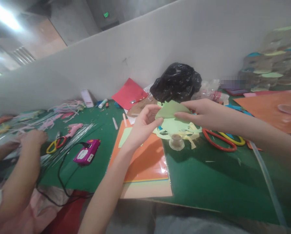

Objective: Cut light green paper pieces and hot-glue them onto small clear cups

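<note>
A folded piece of light green paper (171,109) with a jagged upper edge is held up above the table. My right hand (196,110) pinches its right side between thumb and fingers. At its left corner my left hand (148,119) closes on the paper, thumb below and fingers curled above. Pale green paper scraps (174,128) lie under and behind my hands. Just below them stands a small clear plastic cup (176,142). Beneath my left forearm is a stack of orange paper (145,162) in a clear sleeve, with a green paper piece (125,137) on it.
Red-handled scissors (220,140) lie right of the scraps. A black plastic bag (176,83) and red paper (129,93) are by the wall. Left are a purple box (87,152) with a cable, a pink glue gun (73,130) and a co-worker's hands (33,138). Orange sheets (269,110) lie right.
</note>
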A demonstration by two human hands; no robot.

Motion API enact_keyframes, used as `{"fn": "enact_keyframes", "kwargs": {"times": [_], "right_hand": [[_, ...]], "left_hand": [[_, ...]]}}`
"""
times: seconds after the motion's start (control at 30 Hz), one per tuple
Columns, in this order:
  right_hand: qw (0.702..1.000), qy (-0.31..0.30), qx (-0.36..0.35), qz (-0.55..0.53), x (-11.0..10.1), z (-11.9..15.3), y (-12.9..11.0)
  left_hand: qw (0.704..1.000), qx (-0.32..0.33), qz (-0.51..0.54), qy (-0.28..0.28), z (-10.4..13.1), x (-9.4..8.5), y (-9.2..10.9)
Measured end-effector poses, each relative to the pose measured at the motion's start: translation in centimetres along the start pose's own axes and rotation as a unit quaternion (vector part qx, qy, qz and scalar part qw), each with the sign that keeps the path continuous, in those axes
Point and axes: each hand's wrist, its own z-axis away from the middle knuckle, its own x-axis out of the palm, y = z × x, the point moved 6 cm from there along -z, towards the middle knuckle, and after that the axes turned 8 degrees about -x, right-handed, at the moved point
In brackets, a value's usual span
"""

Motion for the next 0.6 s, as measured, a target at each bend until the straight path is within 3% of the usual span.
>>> {"fn": "enact_keyframes", "kwargs": {"times": [0.13, 0.33, 0.47, 0.6], "right_hand": [[0.998, 0.003, 0.057, 0.015, 0.1, 0.7, 0.9], [0.998, 0.015, 0.057, -0.031, 1.6, 1.5, 2.6], [0.993, 0.016, 0.060, -0.104, 2.8, 2.3, 3.7], [0.983, 0.008, 0.100, -0.154, 3.5, 2.8, 4.2]], "left_hand": [[0.999, -0.020, -0.031, 0.028, 0.1, -0.2, -0.2], [0.994, -0.037, -0.091, 0.038, 0.1, 0.1, -0.5], [0.991, -0.069, -0.113, 0.009, 0.1, 0.3, -1.1], [0.986, -0.113, -0.112, -0.056, 0.3, 0.6, -1.8]]}}
